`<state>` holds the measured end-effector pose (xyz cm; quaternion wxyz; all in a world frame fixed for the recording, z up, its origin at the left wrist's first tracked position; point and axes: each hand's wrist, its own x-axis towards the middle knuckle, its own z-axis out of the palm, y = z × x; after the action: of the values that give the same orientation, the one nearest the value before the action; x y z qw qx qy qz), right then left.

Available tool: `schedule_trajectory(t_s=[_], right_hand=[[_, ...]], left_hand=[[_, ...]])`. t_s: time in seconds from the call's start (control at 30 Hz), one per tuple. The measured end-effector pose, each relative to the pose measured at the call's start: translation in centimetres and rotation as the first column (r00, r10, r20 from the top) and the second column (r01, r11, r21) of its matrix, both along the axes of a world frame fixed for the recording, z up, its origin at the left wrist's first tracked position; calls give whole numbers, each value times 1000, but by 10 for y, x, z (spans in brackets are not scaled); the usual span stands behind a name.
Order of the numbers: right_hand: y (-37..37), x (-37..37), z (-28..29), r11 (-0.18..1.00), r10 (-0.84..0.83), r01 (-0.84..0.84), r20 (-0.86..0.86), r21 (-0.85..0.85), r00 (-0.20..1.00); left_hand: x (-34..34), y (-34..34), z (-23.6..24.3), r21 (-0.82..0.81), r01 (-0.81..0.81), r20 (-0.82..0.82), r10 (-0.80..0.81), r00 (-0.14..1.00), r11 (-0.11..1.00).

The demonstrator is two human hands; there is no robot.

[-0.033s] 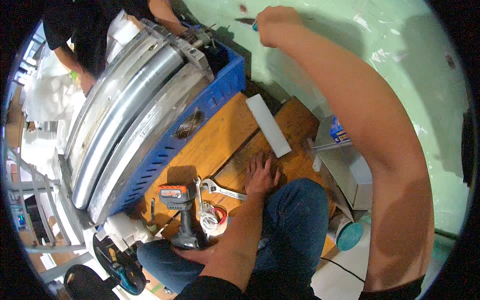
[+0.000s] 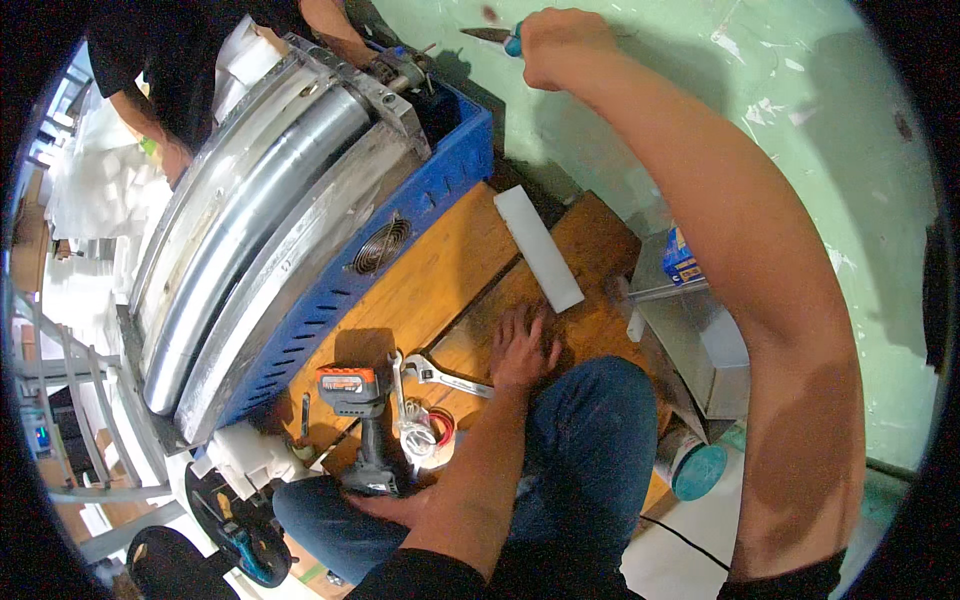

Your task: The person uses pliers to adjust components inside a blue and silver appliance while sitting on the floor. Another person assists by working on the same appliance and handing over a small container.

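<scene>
Teal-handled pointed metal tool (image 2: 490, 35) jutted over the pale-green painted surface (image 2: 740, 80), tip a shade farther left than a moment before (contact unclear). Right hand (image 2: 564, 48) was curled round its handle; left hand (image 2: 523, 352) stayed splayed on orange-brown wooden boards (image 2: 440, 270), near a white rectangular bar (image 2: 540, 250). Small reach adjustment, I judged; work stayed with the tool.

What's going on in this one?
A person's left hand rests on wooden boards with its fingers spread, near a white strip. The outstretched right hand grips a teal-handled pointed tool by a pale green surface; whether the tip touches it is unclear. A cordless power tool and an adjustable wrench are near the left forearm. Toward the left is a blue-sided machine with a shiny roller; another person's arms show beyond it.
</scene>
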<state>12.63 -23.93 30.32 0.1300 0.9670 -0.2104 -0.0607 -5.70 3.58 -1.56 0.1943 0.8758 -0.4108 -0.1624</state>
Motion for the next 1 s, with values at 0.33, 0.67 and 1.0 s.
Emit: schedule_trajectory(t_s=[0.33, 0.67, 1.0], right_hand=[[19, -9, -31, 960, -122, 25, 336, 279, 934], [35, 0, -23, 974, 176, -116, 330, -193, 927], [39, 17, 6, 961, 179, -130, 192, -244, 965]], left_hand=[[6, -12, 9, 63, 38, 8, -39, 999, 997], [6, -9, -3, 31, 37, 8, -38, 999, 999], [7, -10, 9, 157, 51, -85, -38, 996, 986]])
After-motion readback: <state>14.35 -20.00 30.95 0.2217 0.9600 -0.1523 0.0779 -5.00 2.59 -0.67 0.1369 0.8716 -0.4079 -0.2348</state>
